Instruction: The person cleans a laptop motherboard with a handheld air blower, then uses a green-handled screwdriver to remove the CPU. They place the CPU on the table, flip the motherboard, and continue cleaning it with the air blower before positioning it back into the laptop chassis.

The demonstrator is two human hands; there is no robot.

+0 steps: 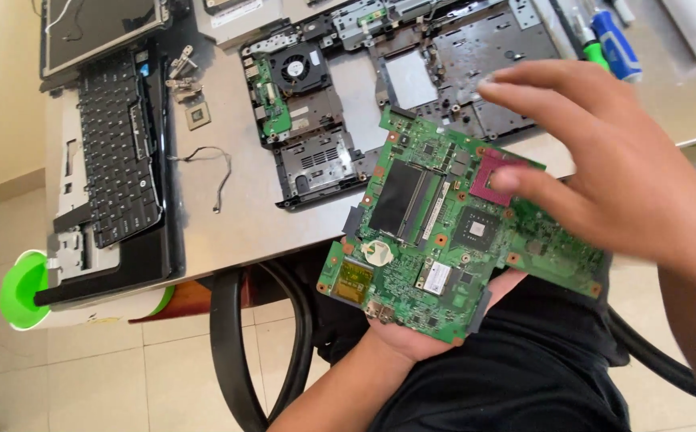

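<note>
Two hands | left hand (424, 332) palm-up, cupped under green motherboard (444, 240), over lap beside table (244, 216) edge | right hand (604, 160) fingers spread, blurred, probably touching red socket (493, 178) | board light, stiff, fragile; hold by edges

Left hand (412, 336) mostly hidden beneath the green motherboard (444, 240); motion-blurred right hand (604, 160), wrist cut off.
</note>
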